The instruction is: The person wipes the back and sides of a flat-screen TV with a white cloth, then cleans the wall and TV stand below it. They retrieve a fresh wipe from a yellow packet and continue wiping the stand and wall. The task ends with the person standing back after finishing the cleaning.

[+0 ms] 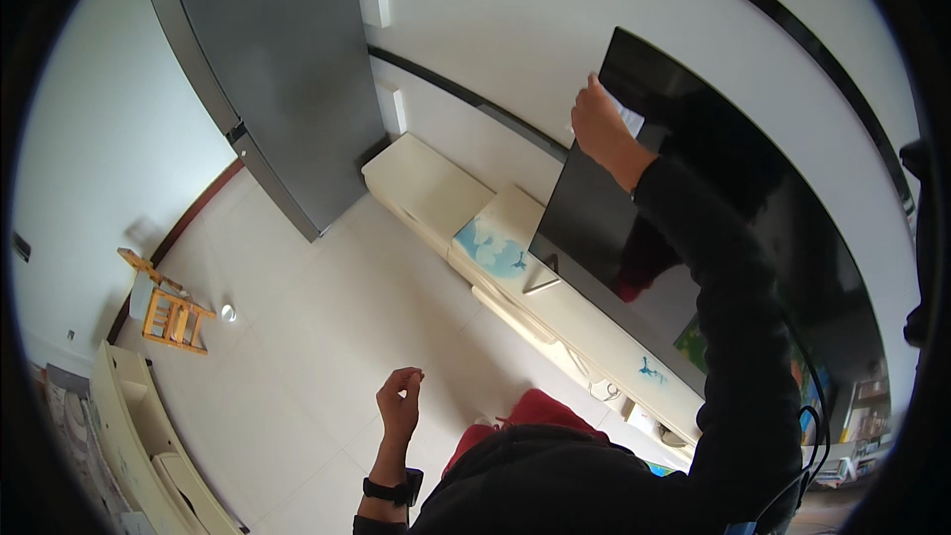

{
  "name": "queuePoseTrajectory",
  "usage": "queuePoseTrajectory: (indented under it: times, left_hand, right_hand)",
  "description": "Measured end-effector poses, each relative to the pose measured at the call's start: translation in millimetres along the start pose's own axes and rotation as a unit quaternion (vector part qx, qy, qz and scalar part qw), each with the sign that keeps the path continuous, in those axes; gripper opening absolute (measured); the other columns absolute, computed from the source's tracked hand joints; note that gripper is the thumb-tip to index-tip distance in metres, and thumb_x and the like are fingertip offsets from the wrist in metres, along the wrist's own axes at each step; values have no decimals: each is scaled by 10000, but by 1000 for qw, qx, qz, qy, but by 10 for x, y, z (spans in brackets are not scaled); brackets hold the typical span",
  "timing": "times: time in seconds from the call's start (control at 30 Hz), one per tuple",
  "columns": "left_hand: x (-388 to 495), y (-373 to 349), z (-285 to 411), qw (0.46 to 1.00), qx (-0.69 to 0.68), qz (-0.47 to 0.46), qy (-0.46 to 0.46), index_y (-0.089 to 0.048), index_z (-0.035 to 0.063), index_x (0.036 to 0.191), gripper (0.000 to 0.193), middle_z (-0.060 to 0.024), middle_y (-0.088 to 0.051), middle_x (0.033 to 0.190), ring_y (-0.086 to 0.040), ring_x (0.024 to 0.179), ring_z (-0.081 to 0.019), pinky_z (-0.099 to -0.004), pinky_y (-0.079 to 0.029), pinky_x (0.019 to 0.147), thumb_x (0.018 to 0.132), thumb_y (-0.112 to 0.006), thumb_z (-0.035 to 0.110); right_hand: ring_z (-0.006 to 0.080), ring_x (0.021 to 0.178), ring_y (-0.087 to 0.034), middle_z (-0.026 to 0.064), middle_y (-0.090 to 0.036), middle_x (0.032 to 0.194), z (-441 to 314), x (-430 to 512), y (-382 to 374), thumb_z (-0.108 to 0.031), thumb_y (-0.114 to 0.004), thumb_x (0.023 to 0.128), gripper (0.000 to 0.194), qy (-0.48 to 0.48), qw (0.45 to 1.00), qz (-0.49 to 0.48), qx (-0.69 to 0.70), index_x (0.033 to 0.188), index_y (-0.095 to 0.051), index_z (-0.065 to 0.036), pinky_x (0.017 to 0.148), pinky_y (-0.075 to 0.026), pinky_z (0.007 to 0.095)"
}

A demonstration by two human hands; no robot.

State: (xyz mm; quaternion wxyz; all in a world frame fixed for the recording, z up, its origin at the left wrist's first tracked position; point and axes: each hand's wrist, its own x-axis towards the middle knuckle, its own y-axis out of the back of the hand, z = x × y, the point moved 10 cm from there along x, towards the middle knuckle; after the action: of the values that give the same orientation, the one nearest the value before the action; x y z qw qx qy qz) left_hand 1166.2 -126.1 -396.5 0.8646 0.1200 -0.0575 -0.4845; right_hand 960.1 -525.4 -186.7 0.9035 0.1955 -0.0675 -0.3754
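Note:
My right hand (600,119) is raised at the left edge of a large black television (669,141), its fingers closed around a white cloth or tissue (628,115) that shows beside the palm, against the screen edge. My left hand (399,397) hangs over the floor at the lower middle, thumb and fingertips pinched together; whether anything small is between them cannot be told. A dark watch (405,489) is on the left wrist. The television stands on a metal foot (546,282) upon a long cream TV cabinet (513,267) with blue pictures.
A tall grey refrigerator (275,52) stands beyond the cabinet's far end. On the tiled floor at the left are a small wooden chair (177,319) and a round white object (228,313). A cream shelf unit (141,423) lines the lower left. Black cables (821,416) hang beside my right arm.

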Motion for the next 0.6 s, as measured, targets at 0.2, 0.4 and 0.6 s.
queuePoseTrajectory:
  times: [0.2, 0.4, 0.6]
  left_hand:
    - [216, 50, -84, 999, -14, 29, 26, -640, -6, 910, 109, -86, -679, 826, -645, 754, -135, -247, -499, 688, 871, -577, 74]
    - [577, 175, -17, 997, 23, 66, 37, -637, -7, 911, 107, -92, -676, 834, -648, 765, -141, -253, -500, 700, 871, -576, 71]
    - [1164, 174, 116, 991, 74, 74, 82, -635, -8, 912, 106, -90, -674, 839, -647, 791, -151, -264, -498, 723, 871, -572, 67]
  right_hand:
    - [317, 1074, -511, 121, -607, 1042, -1256, -84, -355, -228, -422, 889, 335, 74, 997, -20, -24, 1071, -637, -47, 1017, -278, 516]
    - [293, 978, -566, 112, -635, 999, -2295, -71, -808, -203, -446, 875, 303, 226, 965, -131, 3, 1052, -660, -83, 921, -317, 542]
    - [318, 984, -572, 134, -636, 1018, -3327, 85, -1540, -192, -447, 870, 308, 225, 954, -197, 25, 1084, -640, -83, 829, -383, 541]
